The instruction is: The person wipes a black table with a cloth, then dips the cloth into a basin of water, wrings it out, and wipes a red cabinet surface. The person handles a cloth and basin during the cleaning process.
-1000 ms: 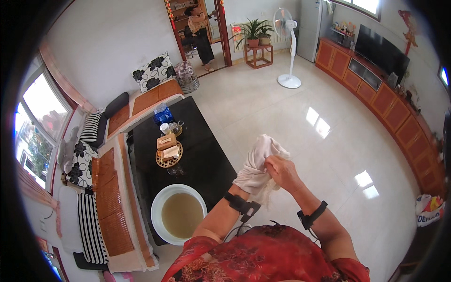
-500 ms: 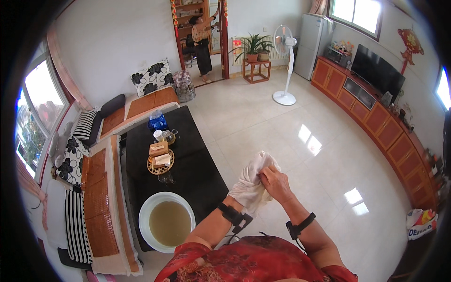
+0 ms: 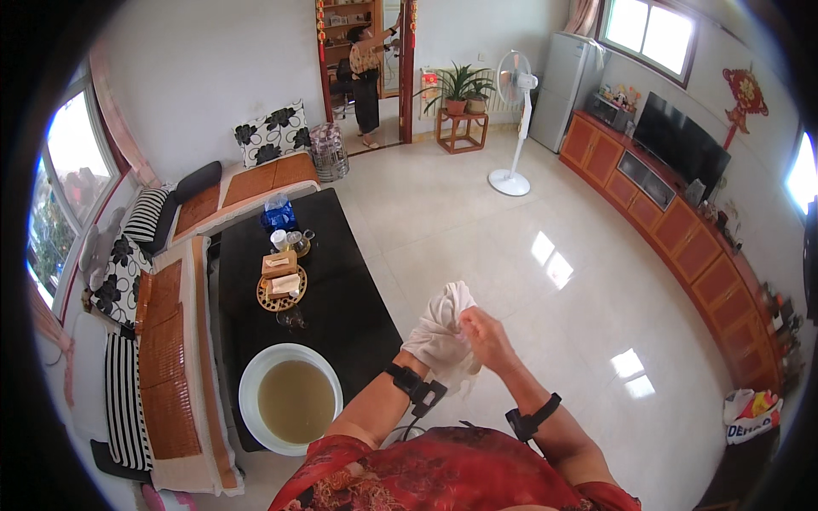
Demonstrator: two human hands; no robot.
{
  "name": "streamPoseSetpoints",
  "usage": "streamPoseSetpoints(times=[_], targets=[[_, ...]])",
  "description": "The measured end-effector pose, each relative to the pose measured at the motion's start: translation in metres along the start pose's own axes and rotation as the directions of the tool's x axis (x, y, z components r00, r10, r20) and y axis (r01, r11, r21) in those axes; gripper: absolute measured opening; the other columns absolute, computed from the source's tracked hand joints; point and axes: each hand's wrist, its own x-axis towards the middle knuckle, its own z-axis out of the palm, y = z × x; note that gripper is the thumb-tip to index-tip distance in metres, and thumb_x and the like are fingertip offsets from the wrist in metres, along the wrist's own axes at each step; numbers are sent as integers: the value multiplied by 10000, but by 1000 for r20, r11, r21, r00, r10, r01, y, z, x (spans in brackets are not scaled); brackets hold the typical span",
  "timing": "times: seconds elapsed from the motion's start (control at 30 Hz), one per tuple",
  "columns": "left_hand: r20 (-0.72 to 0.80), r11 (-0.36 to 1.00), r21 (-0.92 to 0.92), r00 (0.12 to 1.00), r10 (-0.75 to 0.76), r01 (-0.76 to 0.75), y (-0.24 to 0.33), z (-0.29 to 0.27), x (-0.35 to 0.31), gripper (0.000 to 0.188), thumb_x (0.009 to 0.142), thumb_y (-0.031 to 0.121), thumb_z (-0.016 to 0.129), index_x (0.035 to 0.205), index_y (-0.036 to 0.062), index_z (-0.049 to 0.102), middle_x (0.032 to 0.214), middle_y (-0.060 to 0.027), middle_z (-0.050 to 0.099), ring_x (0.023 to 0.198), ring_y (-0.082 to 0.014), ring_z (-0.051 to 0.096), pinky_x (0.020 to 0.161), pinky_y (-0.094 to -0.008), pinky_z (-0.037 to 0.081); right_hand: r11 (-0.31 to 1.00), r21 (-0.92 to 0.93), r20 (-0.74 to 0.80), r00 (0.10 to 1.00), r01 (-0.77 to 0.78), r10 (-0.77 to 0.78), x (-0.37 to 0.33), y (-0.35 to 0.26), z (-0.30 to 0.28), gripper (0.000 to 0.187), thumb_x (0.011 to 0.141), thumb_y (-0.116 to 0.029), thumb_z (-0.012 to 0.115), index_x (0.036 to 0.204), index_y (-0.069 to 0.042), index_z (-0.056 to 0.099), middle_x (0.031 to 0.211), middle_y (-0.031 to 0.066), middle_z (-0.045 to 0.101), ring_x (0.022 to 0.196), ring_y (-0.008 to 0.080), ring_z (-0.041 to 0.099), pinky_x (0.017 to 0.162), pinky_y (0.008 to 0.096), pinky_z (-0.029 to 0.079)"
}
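Pale cloth (image 3: pixel 436 330) wraps our left hand, right of the white basin (image 3: pixel 250 387).
Hands together, our right hand (image 3: pixel 488 339) clamps the cloth; we cannot tell the covered left hand's grip.

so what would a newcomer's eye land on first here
Probably the pale cloth, bunched over the left hand and hiding it, with the right hand gripping it near the middle of the view. Next comes the white basin of cloudy water at the near end of the black table, on the left. Further off, a white fan stands on the shiny floor.
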Motion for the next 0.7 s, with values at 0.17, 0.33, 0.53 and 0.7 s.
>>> streamPoseSetpoints(times=[0.17,0.33,0.53,0.7], targets=[[-87,957,-281,992,-93,65,6,-2,-3,235,793,129,592,1019,82,547,946,-67,575,903,-203,573,795,-296,460,995,-40,13,996,87,-86,-2,-17,0,79,934,-80,516,975,-21,548,857,148,569,799,338,585,700,376,472],[-86,938,-337,989,-117,82,4,0,-6,220,793,123,596,1005,80,552,932,-66,577,885,-204,572,778,-296,457,996,-21,14,996,91,-91,-10,-28,5,58,928,-49,527,972,-12,537,843,125,537,769,283,556,684,342,458],[-86,929,-359,988,-126,87,-1,2,-3,203,792,116,601,987,77,559,916,-65,579,863,-205,569,759,-295,453,982,-64,39,983,179,-177,-11,-29,13,59,912,-47,536,965,-28,553,859,133,555,807,324,560,714,378,459],[-99,921,-381,988,-121,75,-1,-1,-2,189,792,110,605,973,75,565,902,-65,580,845,-205,568,742,-295,450,982,-97,63,986,161,-156,-15,-29,9,57,910,-55,544,964,-47,558,875,134,574,816,352,582,696,403,474]])
